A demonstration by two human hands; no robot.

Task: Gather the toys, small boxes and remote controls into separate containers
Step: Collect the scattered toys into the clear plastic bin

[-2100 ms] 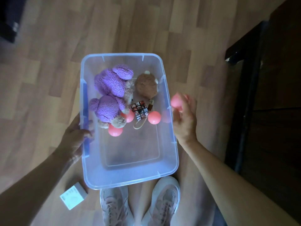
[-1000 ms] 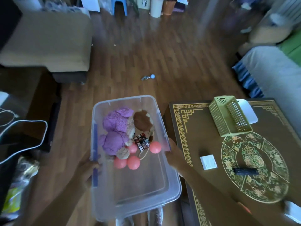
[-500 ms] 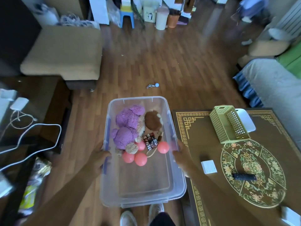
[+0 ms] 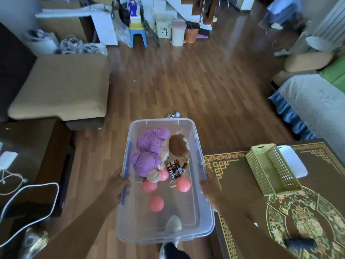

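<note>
I carry a clear plastic bin [image 4: 207, 223] above the wooden floor. My left hand [image 4: 119, 186] grips its left rim and my right hand [image 4: 209, 186] grips its right rim. Inside lie a purple plush toy [image 4: 149, 154], a brown plush toy [image 4: 179, 144], a puzzle cube [image 4: 174, 169] and several pink balls [image 4: 183, 184]. To the right, on a patterned table [image 4: 235, 176], a green mesh basket [image 4: 270, 169] lies tilted and a black remote control [image 4: 300, 243] rests near the front edge.
A small toy with a pale ball [image 4: 174, 115] lies on the floor just beyond the bin. A beige sofa [image 4: 61, 86] stands at left, a bed [image 4: 313, 103] at right. A dark side table [image 4: 28, 152] with cables is at the near left. Clutter lines the far wall.
I have stood up from the floor with the bin in both hands; the pink ball from my right hand is now in the bin. The view lifted and I stepped forward; balls rolled.
</note>
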